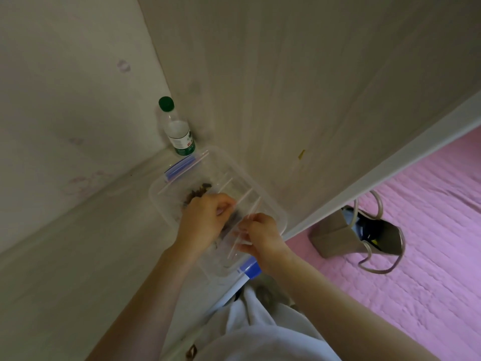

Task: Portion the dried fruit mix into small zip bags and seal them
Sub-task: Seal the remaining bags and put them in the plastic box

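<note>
Left hand [204,220] fingers curled, pinching the top edge of a small clear zip bag [235,239], right hand [263,234] pinching its other end, bag held over a clear plastic tub [270,201], dried fruit mix [197,193] inside, green-capped bottle [178,128] just behind

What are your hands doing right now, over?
Left hand and right hand both pinching small zip bag over clear tub. More dried fruit inside. Behind, a bottle; nothing blocking.
</note>
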